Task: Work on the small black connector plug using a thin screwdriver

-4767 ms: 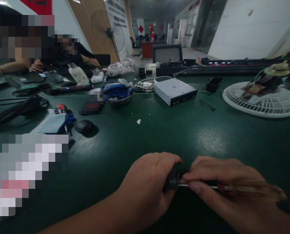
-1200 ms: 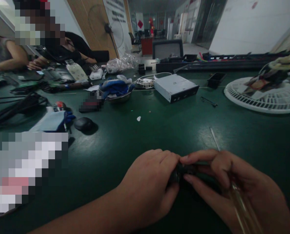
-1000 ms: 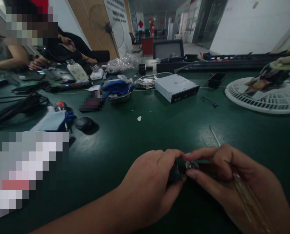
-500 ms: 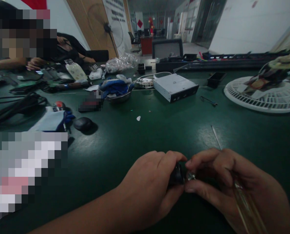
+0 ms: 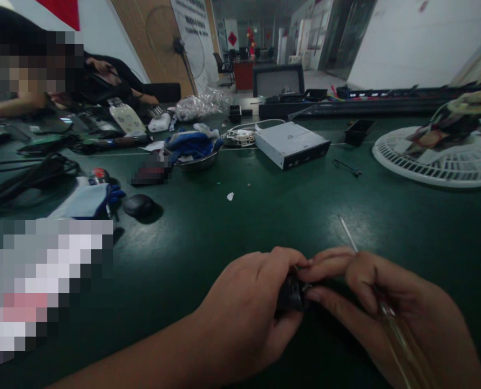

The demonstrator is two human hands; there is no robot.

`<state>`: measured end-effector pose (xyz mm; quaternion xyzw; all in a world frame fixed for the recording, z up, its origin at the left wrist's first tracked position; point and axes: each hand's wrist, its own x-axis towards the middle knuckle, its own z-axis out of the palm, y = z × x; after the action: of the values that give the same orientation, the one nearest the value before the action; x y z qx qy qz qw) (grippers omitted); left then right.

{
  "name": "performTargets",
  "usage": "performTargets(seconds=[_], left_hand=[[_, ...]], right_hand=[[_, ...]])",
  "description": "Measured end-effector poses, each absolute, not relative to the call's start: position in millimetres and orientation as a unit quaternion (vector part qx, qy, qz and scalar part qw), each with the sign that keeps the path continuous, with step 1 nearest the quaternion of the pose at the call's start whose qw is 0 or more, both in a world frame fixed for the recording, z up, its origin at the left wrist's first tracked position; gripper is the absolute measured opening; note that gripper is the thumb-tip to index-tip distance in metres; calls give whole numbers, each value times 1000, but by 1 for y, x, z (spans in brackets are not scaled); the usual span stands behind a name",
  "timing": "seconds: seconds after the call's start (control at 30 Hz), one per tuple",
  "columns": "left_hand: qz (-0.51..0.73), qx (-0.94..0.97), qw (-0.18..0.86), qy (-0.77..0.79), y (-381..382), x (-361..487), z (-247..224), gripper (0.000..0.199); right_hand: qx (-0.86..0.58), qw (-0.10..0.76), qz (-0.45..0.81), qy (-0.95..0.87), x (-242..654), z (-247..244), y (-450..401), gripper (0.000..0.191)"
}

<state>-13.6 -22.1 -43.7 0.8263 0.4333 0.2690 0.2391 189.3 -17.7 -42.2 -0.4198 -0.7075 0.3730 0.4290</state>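
My left hand is closed around a small black part with a rounded end, and its fingers hide most of that part. At the part's right end, the thumb and forefinger of my right hand pinch a tiny shiny metal piece, now mostly covered by the fingertips. A screwdriver with a clear amber handle is also held in my right hand. Its thin metal shaft sticks out past the knuckles, pointing away from me. Both hands meet low over the green table.
A black computer mouse lies to the left, near a bowl of blue-and-white cloth. Farther back sits a silver disc drive. On the right are a white fan grille and a short dark tool. A co-worker sits back left.
My right hand has shifted left, bringing its fingertips and the metal piece against the black part's end. The screwdriver has moved left with it. My left hand has barely moved.
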Motion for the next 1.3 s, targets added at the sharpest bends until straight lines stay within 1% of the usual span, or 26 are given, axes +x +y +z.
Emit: performTargets(seconds=[0.1,0.23,0.47,0.67,0.8,0.97,1.1,1.3], left_hand=[[264,823,262,430,-22,-13,-44,42],[238,822,304,419,-21,-12,-45,40],[226,829,327,394,-18,-13,-45,39],[243,833,293,401,-20,-12,-45,36],[233,831,299,408,-21,-11,-45,34],[261,832,284,399,-20,-11,-45,39],[240,838,290,395,-19,-12,-44,39],[245,844,270,393,-20,-12,-44,42]], right_hand=[[-427,412,387,-706,189,-40,-18,40],[-418,425,381,-707,189,-38,-18,39],[-438,415,407,-686,191,-37,-16,42],[-460,409,375,-693,188,-33,-15,42],[-466,406,377,-690,188,-33,-16,43],[-470,401,389,-683,188,-35,-17,42],[-474,408,423,-656,187,-35,-16,41],[-469,404,427,-659,187,-36,-15,41]])
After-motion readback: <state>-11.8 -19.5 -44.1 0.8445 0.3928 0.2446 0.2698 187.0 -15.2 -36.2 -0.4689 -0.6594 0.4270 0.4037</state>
